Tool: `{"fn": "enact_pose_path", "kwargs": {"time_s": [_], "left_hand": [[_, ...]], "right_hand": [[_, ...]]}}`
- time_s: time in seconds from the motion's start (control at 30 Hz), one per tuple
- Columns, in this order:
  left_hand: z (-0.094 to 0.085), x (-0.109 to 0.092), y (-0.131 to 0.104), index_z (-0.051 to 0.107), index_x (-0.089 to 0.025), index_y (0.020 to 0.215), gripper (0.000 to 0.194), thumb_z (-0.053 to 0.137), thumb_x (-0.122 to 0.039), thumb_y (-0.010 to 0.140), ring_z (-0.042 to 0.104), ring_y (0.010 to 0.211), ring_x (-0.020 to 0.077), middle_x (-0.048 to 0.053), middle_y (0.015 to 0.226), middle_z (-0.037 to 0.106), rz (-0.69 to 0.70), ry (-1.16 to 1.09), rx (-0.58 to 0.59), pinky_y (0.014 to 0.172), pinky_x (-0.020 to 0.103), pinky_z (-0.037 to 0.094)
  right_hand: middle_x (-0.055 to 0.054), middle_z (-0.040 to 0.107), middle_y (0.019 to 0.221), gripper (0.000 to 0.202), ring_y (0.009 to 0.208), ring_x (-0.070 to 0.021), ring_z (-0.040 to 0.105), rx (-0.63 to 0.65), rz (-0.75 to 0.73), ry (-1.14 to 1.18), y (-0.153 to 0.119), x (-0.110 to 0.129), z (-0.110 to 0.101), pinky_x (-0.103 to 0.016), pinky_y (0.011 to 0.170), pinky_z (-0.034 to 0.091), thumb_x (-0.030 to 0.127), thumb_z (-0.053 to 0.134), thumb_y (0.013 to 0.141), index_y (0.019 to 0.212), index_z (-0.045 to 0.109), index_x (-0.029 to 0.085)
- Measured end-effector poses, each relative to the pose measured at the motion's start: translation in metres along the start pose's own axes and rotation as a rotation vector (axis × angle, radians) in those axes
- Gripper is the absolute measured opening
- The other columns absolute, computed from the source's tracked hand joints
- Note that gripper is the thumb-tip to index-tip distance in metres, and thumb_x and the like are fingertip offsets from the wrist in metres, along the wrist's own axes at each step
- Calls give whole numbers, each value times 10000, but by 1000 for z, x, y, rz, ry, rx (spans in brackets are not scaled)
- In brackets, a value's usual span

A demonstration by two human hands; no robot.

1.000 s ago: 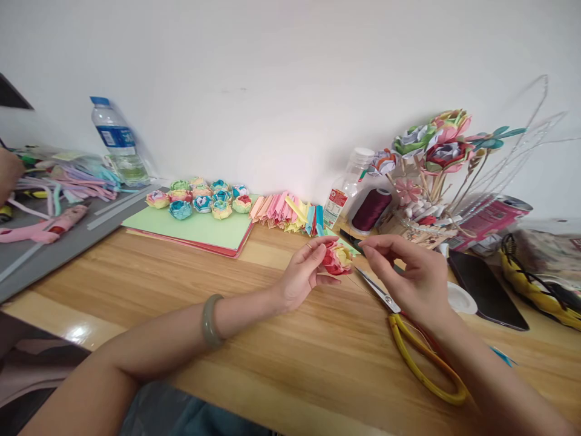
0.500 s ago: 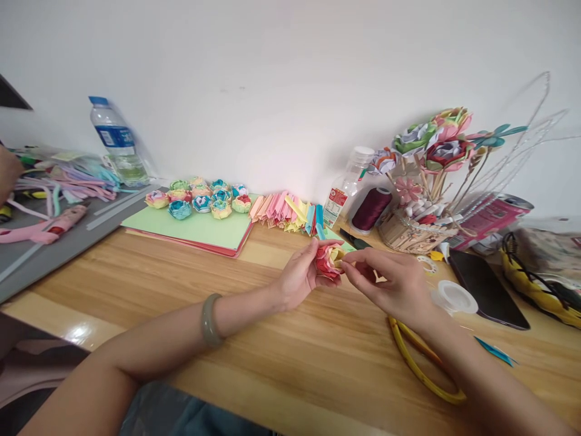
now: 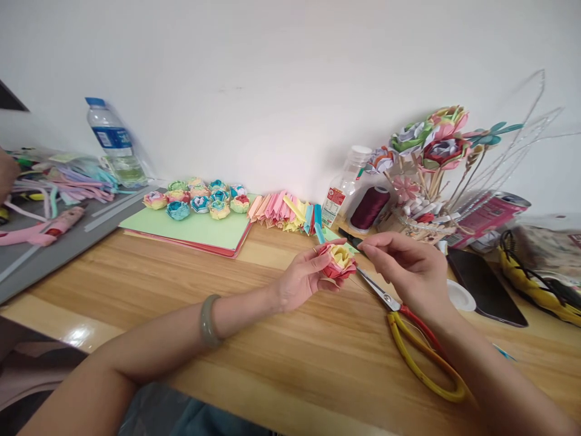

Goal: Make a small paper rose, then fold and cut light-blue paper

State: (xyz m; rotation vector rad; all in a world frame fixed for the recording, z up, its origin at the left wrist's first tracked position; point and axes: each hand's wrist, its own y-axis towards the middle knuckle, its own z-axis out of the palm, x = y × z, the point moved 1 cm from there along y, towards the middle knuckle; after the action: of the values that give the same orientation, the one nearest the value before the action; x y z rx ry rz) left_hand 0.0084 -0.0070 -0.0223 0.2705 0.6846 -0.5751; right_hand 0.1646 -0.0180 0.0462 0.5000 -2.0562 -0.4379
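My left hand [image 3: 299, 277] holds a paper flower [image 3: 340, 260] with red and pink outer petals and a yellow centre. Its fingers wrap around the flower's side and underside. To the right, apart from the flower, my right hand [image 3: 411, 269] is raised with thumb and forefinger pinched together. Whatever lies in that pinch is too small to make out. Below it a pair of scissors [image 3: 391, 301] with red and yellow handles rests on the table, blades pointing toward the flower. A dark-handled tool [image 3: 349, 237] lies just behind the flower.
Finished paper flowers [image 3: 200, 203] sit on stacked coloured paper [image 3: 181, 233]. Folded paper strips [image 3: 279, 212], a clear bottle [image 3: 347, 184], a thread spool [image 3: 370, 209] and a flower basket [image 3: 417, 227] line the wall. A phone [image 3: 488, 287] lies right. Another person's hand [image 3: 6, 172] shows far left.
My right hand has drawn away from the flower, up and to the right, still pinched. The left hand has turned the flower so its yellow centre faces up more. The scissors' blades have come into view.
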Motion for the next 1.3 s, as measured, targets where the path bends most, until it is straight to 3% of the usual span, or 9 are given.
{"fn": "enact_pose_path", "kwargs": {"time_s": [0.23,0.47,0.63,0.77,0.97,1.13,1.3], "left_hand": [[-2,3,0,563,-198,1188,588,706,-461,682,633,619,111,25,764,665,21,63,12,573,202,526],[-1,8,1,586,-145,1063,606,607,-620,687,599,563,119,35,702,646,5,161,50,534,230,498],[-2,7,1,605,-114,836,568,497,-663,736,595,558,135,53,667,639,-91,132,51,546,250,480],[-3,5,1,600,-110,782,571,421,-652,778,587,520,147,57,612,626,-165,79,87,497,251,447],[-5,5,0,590,-122,720,564,409,-654,768,535,421,139,35,502,578,-185,91,116,401,235,397],[-3,8,1,549,-142,723,563,393,-681,765,526,424,124,13,511,568,-108,173,34,410,229,411],[0,9,0,504,-167,935,599,442,-722,718,516,498,98,-5,665,584,112,331,-78,454,220,452]], "right_hand": [[29,541,516,123,440,-71,423,208,-85,-111,-2,4,3,-201,412,321,270,565,803,758,624,172],[20,563,559,165,495,-79,461,317,74,8,2,5,3,-200,452,340,300,574,799,697,603,174],[3,613,647,185,552,-88,499,338,158,158,6,7,0,-203,492,371,356,598,787,736,639,183],[-11,629,668,206,588,-106,526,351,175,165,5,10,-2,-217,534,405,378,603,778,723,654,185],[-8,589,569,234,480,-82,431,342,92,61,0,18,-1,-210,424,319,368,579,792,698,670,174],[-17,659,619,212,490,-80,478,406,76,57,-4,28,1,-199,420,326,323,567,815,729,707,190],[-3,658,622,234,483,-83,483,365,142,9,-4,23,2,-208,427,333,344,551,824,745,714,195]]}}
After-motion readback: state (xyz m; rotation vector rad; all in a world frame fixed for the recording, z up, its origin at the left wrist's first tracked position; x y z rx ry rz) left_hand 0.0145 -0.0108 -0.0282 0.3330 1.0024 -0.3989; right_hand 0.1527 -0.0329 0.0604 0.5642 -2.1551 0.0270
